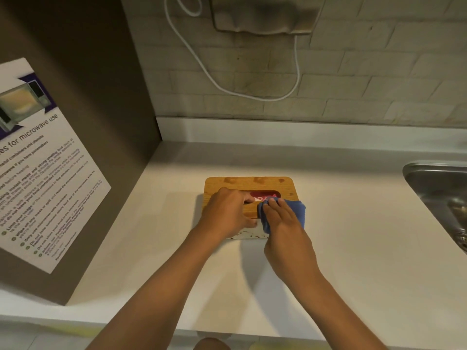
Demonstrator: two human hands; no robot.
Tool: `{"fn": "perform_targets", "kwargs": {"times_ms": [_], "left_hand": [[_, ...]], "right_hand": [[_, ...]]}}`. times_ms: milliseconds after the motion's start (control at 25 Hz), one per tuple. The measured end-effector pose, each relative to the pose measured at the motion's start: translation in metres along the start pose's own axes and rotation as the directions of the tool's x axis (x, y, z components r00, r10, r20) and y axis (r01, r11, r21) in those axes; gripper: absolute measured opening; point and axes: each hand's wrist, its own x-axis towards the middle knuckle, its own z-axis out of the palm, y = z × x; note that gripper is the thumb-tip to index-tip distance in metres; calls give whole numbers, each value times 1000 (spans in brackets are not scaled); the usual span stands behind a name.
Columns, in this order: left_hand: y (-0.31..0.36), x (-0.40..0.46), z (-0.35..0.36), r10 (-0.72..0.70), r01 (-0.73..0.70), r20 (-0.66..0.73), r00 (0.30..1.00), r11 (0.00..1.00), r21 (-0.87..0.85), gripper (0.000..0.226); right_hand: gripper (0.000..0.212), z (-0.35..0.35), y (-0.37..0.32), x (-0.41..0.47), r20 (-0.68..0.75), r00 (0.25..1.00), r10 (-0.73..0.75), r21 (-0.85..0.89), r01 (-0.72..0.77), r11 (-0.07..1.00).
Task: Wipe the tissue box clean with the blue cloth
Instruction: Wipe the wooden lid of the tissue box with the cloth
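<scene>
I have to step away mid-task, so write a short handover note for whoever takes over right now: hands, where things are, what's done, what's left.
Left hand: grips the near left part of the tissue box, steadying it, fingers at the edge of the slot.
Right hand: fingers fairly straight, presses the blue cloth onto the right side of the wooden lid.
The box sits on the white countertop, left of the steel sink.
Done: wiping is under way on the lid's right side; how much is already clean cannot be told.
Left: the rest of the lid and the sides.
</scene>
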Motion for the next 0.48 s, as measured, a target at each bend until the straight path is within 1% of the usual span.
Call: {"fn": "perform_targets", "kwargs": {"times_ms": [40, 120, 160, 200, 240, 320, 360, 400, 480], "left_hand": [[2, -2, -3, 27, -27, 12, 1000, 1000, 0, 65], [1, -10, -15, 70, -69, 5, 998, 996, -59, 66], [-4, -13, -24, 68, -69, -14, 998, 993, -91, 72], [-12, -15, -35, 53, -55, -22, 998, 994, -89, 83], [-26, -16, -44, 27, -27, 1, 1000, 998, -55, 98], [-59, -15, -54, -46, 49, 138, 989, 999, -18, 128], [-75, -14, -53, -66, 77, 212, 975, 996, -42, 138], [-87, -13, -48, -73, 98, 262, 962, 991, -87, 144], [-98, -11, -36, -69, 122, 282, 957, 977, -176, 149]], "right_hand": [[62, 2, 4, 1, 2, 1000, 4, 9, -4, 1000], [59, 2, 6, 3, -4, 1000, -13, 26, 14, 1000], [57, 1, 5, 3, -8, 1000, -25, 39, 25, 999], [53, 0, 4, 3, -19, 999, -37, 50, 37, 998], [49, -3, 4, 3, -20, 999, -46, 62, 47, 997], [40, -6, 5, 4, -8, 998, -59, 83, 59, 995], [38, -7, 5, 4, -4, 998, -63, 94, 64, 994], [38, -6, 6, 4, -5, 998, -66, 99, 66, 993], [41, -3, 9, 3, 7, 998, -65, 92, 64, 994]]}}
